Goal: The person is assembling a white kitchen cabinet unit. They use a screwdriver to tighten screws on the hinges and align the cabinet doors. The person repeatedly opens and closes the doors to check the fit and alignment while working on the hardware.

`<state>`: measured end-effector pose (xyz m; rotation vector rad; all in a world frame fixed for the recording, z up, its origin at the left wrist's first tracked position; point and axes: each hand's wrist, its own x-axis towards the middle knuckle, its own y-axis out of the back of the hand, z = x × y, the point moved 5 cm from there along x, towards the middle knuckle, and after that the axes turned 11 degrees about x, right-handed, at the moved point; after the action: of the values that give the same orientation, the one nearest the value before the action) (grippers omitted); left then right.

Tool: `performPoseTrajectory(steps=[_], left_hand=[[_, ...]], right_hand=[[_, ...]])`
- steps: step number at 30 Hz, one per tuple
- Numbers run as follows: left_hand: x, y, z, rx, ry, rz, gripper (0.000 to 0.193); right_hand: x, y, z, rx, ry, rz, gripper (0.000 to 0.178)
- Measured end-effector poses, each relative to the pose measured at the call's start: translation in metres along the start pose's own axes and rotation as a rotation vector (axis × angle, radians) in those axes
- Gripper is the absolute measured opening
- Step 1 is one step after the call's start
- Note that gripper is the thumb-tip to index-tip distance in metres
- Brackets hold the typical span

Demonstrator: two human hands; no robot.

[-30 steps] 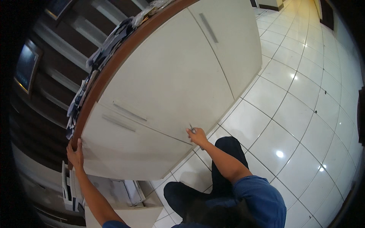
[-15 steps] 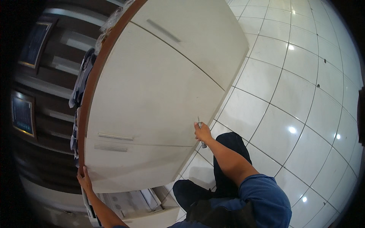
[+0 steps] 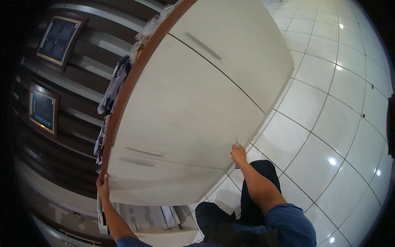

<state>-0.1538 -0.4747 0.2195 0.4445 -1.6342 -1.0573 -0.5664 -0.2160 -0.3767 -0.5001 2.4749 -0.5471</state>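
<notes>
OK so rn the right hand [image 3: 238,155] is curled tight round a slim tool w/ a greyish handle [image 3: 237,166], thin tip sticking up in front of the white cabinet [image 3: 185,111], low down nr the tiled floor [image 3: 312,111]. Can't tell if the tip touches the door tbh. Left hand [image 3: 103,188] is over at the lower-left end of the brown edge [image 3: 140,78], thumb spread from the fingers, resting on it. Dark clothes [image 3: 113,88] are bunched along that edge, + 2 framed pics [image 3: 60,41] on the striped wall bhd.
</notes>
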Motion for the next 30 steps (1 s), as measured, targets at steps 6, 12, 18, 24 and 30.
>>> performPoseTrajectory(steps=[6,12,18,24,30], left_hand=[[-0.013,0.001,0.006,0.024,0.039,-0.031,0.085],[-0.008,-0.002,0.004,0.042,-0.018,-0.07,0.086],[0.006,-0.002,0.011,0.012,-0.091,-0.044,0.084],[-0.013,0.017,0.02,0.149,-0.002,0.0,0.087],[-0.017,0.006,0.015,0.091,-0.018,0.161,0.084]], right_hand=[[-0.011,0.0,0.004,0.239,-0.107,-0.019,0.047],[-0.003,0.005,0.005,0.154,-0.11,-0.034,0.039],[0.008,0.006,-0.001,-0.136,0.332,0.048,0.033],[-0.012,-0.006,0.006,-0.037,0.042,-0.119,0.033],[-0.03,-0.03,0.004,-0.117,-0.005,-0.238,0.032]])
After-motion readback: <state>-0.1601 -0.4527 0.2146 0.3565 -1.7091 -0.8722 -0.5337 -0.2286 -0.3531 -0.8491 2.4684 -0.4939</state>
